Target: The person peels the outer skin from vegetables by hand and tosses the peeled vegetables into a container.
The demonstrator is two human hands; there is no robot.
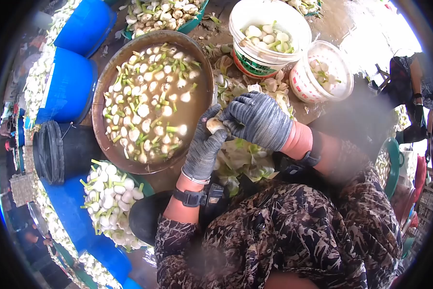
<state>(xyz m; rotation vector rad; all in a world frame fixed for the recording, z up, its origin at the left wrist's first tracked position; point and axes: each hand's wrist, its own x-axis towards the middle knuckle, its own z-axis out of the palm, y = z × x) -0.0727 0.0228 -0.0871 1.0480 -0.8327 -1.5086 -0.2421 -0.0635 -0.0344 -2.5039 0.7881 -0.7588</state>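
Observation:
My left hand (201,153), in a grey knit glove, is closed around a pale garlic bulb (215,126) with brownish skin. My right hand (259,119), gloved the same way, has its fingertips pinched against the bulb's right side. The right fingers partly hide the bulb. Just left of my hands stands a wide round basin (97,103) of murky water, with many white garlic bulbs (143,110) with cut green stems floating in it. Loose peeled skins and leaves (248,161) lie below my hands.
Beyond my hands stand a white bucket (269,59) and a tilted white tub (307,89), both holding bulbs. Blue tubs (65,86) and a black bucket (67,151) line the left. Piled garlic (111,197) sits at lower left. Another person (414,91) is at far right.

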